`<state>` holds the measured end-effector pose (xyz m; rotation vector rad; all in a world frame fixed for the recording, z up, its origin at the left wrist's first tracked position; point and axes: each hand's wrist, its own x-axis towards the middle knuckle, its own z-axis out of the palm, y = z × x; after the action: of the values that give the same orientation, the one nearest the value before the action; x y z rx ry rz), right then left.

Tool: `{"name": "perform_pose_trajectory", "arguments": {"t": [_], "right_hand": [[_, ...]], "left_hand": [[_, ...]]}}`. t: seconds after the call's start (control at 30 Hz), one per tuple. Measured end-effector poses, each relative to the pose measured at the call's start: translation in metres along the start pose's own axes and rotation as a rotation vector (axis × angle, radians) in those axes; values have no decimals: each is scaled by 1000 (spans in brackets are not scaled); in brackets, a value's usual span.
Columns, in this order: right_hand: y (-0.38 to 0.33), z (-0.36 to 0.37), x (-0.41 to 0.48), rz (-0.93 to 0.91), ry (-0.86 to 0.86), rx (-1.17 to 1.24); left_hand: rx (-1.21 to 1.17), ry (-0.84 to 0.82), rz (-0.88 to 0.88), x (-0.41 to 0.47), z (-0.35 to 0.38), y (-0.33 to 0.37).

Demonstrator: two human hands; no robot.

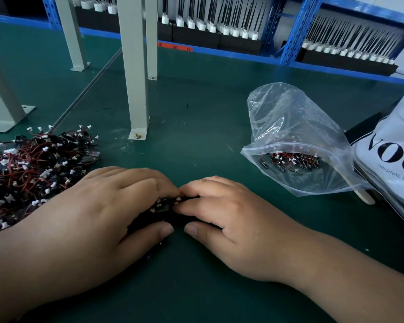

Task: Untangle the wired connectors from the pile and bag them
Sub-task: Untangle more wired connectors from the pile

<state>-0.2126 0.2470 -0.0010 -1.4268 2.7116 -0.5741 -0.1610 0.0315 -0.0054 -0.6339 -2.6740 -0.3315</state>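
Note:
A tangled pile of wired connectors (pixel 30 173), red and black wires with small white plugs, lies at the left of the green table. At the centre, my left hand (pixel 98 210) and my right hand (pixel 229 220) meet fingertip to fingertip, both curled round a small bunch of connectors (pixel 166 205) held low over the mat. Most of that bunch is hidden under my fingers. To the right stands a clear zip bag (pixel 296 136), its mouth open toward me, with several connectors lying inside it.
Grey metal posts (pixel 135 89) bolted to the table rise behind my hands. A white printed bag (pixel 392 159) lies at the right edge, a pale wooden stick (pixel 364 197) beside it. Blue shelving (pixel 296 36) with rows of black-wired white parts runs along the back.

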Motion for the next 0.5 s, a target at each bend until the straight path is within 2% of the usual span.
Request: {"name": "perform_pose_trajectory", "arguments": {"t": [0.07,0.27,0.5], "right_hand": [[1,0,-1,-3,40,27],[3,1,-4,-16,109,91],[6,2,-4,10,150,148]], "left_hand": [[-20,-11,-22,0,-2,2],[28,7,58,2,-2,4],[41,-55,15,0,3,-1]]}}
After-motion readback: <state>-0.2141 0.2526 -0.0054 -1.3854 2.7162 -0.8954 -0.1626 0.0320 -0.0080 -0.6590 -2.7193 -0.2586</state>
